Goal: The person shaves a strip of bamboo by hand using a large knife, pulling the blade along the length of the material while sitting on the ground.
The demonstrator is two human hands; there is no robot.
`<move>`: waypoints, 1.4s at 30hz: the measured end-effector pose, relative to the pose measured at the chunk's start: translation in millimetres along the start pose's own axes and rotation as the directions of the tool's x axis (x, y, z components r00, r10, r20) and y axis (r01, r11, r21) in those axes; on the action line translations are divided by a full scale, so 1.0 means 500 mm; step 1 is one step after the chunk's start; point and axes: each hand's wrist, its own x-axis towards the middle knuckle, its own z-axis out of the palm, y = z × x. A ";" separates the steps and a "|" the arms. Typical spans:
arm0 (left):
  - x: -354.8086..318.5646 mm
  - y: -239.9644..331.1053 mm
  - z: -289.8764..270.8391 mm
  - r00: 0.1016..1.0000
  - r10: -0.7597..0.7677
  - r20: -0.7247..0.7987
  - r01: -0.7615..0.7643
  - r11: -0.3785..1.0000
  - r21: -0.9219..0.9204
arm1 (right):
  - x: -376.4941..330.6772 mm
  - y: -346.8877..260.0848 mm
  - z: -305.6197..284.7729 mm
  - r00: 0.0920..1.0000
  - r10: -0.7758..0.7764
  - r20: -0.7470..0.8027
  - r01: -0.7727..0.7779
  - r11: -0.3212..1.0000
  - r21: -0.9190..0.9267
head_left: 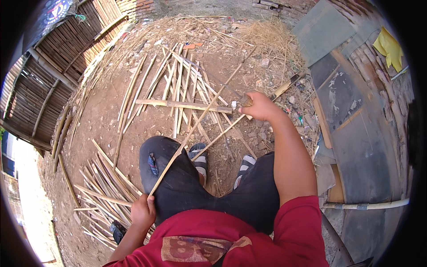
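Note:
My left hand (143, 211) is closed around the near end of a long bamboo strip (195, 127). The strip slants up and right over my left thigh, its far end beyond my right hand. My right hand (260, 107) is closed on what looks like a knife (231, 90), a thin dark blade pointing up and left near the strip; its handle is mostly hidden by my fingers. Just below the blade lies a wider flat bamboo piece (182, 104), crossing beneath the strip. Another thin strip (218, 139) runs from under my right hand down toward my left foot.
Many split bamboo strips (178, 84) lie scattered on the dirt ahead. A second pile (104, 191) sits by my left arm. Dry straw (271, 42) and rubble cover the far ground. Dark boards (342, 93) line the right side; a slatted bamboo wall (49, 84) stands left.

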 end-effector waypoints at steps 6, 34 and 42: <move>-0.014 -0.008 0.001 1.000 -0.028 0.007 0.028 0.999 -0.044 | -0.051 -0.129 0.076 0.865 -0.392 0.314 0.473 0.845 -0.249; 0.026 -0.007 -0.036 0.982 -0.094 0.163 0.119 0.982 -0.148 | 0.053 0.038 0.065 0.992 0.104 0.071 -0.100 0.993 -0.060; 0.014 -0.065 -0.019 0.962 -0.098 0.257 0.184 0.924 -0.336 | 0.017 -0.098 0.106 0.955 -0.221 0.198 0.266 0.933 -0.241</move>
